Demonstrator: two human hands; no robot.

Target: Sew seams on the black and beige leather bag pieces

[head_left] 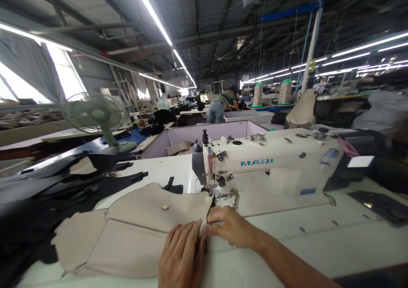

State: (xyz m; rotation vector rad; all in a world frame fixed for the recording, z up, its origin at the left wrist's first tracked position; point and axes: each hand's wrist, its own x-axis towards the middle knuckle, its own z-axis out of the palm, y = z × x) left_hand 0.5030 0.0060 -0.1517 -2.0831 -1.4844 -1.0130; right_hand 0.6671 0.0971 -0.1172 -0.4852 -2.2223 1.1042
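A beige fabric piece (pixel 134 228) with a small metal clasp lies flat on the white sewing table (pixel 318 241), its right edge under the presser foot (pixel 227 196) of a white sewing machine (pixel 270 165). My left hand (pixel 181 256) rests flat on the fabric's right end, fingers stretched out together. My right hand (pixel 231 228) sits just right of it, below the needle, its fingertips pinching the fabric's edge.
Dark fabric pieces (pixel 47 194) are heaped on the table's left. A green desk fan (pixel 95 114) stands behind them, beside a pale open bin (pixel 207 133). Thread cones (pixel 285 91) and other workers at tables fill the background.
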